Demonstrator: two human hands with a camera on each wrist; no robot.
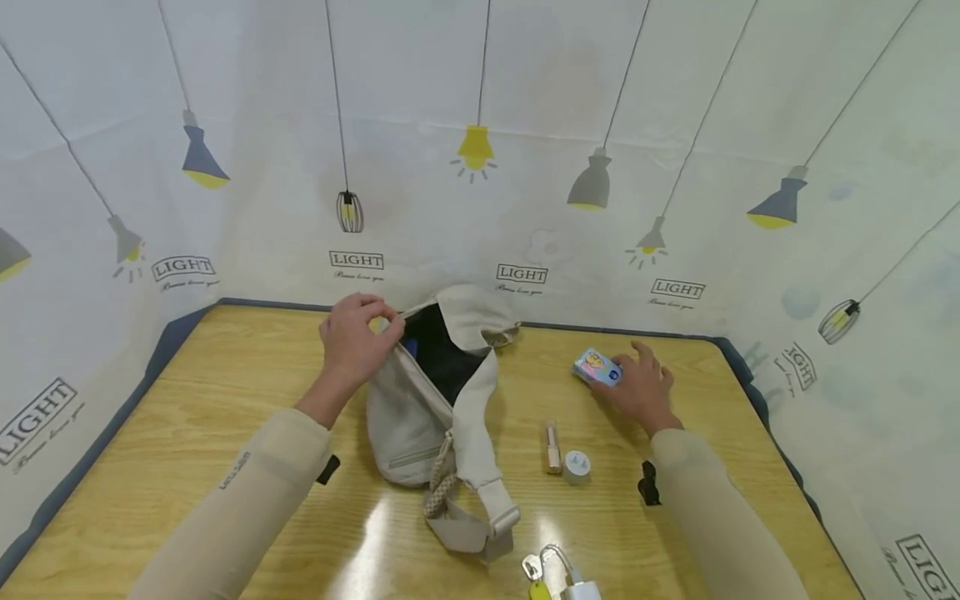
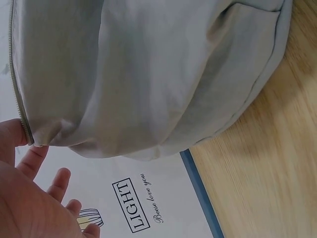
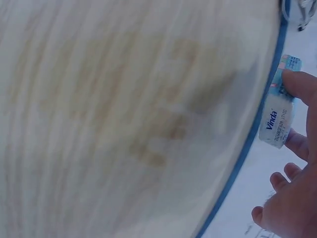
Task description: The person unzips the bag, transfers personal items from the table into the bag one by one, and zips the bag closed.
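A light beige sling bag [image 1: 408, 417] lies on the table with its zipped mouth gaping, showing a black lining and a bit of blue inside. My left hand [image 1: 354, 343] pinches the zipper edge at the bag's upper left; the left wrist view has thumb and finger on the bag's corner [image 2: 42, 136]. Over the table to the right, my right hand [image 1: 639, 385] grips a small blue tissue pack [image 1: 597, 367] with a cartoon print. In the right wrist view, thumb and finger hold the pack [image 3: 277, 116] by its sides, and "Vinda" is printed on its end.
Between bag and right arm stand a lipstick tube [image 1: 552, 447] and a small round white jar [image 1: 577, 467]. Nearer the front edge are keys with a yellow tag [image 1: 538, 590] and a white charger [image 1: 581, 591]. A lamp-printed cloth [image 1: 420, 150] walls the table's back.
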